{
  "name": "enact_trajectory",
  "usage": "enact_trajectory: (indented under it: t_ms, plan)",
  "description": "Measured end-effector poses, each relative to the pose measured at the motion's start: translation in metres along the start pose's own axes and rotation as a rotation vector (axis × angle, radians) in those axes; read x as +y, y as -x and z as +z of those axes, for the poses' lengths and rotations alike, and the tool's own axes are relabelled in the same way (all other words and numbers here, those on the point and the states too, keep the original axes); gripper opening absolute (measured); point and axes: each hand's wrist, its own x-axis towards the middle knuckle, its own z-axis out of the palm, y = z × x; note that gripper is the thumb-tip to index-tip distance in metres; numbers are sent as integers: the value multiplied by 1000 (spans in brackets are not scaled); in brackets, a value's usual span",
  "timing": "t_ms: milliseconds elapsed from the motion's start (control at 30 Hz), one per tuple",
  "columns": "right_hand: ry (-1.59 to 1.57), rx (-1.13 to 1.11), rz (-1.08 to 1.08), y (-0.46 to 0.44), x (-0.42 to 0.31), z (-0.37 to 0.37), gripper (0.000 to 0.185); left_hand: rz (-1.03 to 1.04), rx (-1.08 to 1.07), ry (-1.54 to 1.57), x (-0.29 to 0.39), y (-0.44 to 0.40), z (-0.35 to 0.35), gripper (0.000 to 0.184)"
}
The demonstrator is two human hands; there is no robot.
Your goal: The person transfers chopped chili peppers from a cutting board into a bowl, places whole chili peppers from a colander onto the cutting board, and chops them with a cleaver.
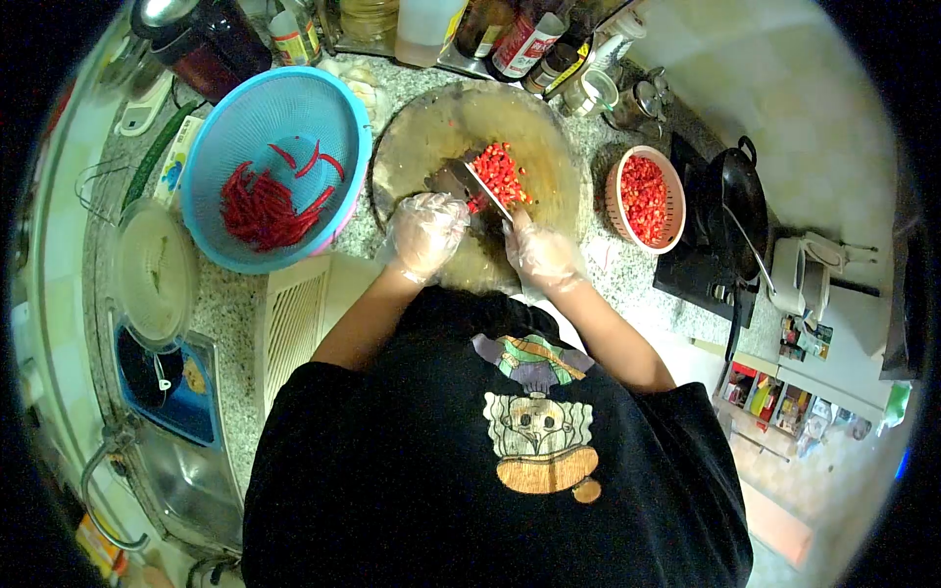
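Note:
On the round chopping board [544, 127], a pile of chopped red chillies [502, 174] lies against the broad blade of a kitchen knife [480, 183]. My right hand [544, 255], in a clear plastic glove, is closed around the knife's handle at the board's near side. My left hand [426, 235], gloved too, rests at the board's near left, left of the blade. Its fingers are curled in, and anything inside them is hidden. Whole red chillies [265, 211] lie in a blue colander [204, 157] to the left. To the right, a pink basket [669, 238] holds more chopped chillies [644, 199].
Bottles [529, 44] and jars [591, 93] line the back of the counter. A black wok [740, 191] stands on the stove at the right, a ladle in it. At left are a cucumber [157, 162], a strainer-like lid [152, 269] and the sink [191, 480].

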Motion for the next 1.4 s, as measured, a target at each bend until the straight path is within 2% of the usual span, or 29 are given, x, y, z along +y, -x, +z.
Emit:
enact_trajectory:
  t_ms: [33,133,400,567,800,900,1100,1400]
  plan:
    - [-19,126,-66,2,4,7,20,-9,2,-8,0,1,0,8]
    - [36,-13,-24,9,1,-1,16,-10,32,-40,3,4,1,9]
    - [31,-118,-33,-13,-5,-1,19,0,32,-32,2,6,3,9]
    - [-40,-12,-9,-14,0,13,21,21,48,-14,0,4,4,7]
    - [33,120,-81,9,3,5,19,-5,67,42,-1,5,5,7]
    - [39,-64,-40,8,-1,-5,19,-1,29,31,-1,4,4,8]
    - [9,-95,-12,-13,-7,5,21,36,26,-70,3,1,-1,9]
    - [-85,121,-64,2,6,6,23,-39,104,86,4,3,-1,6]
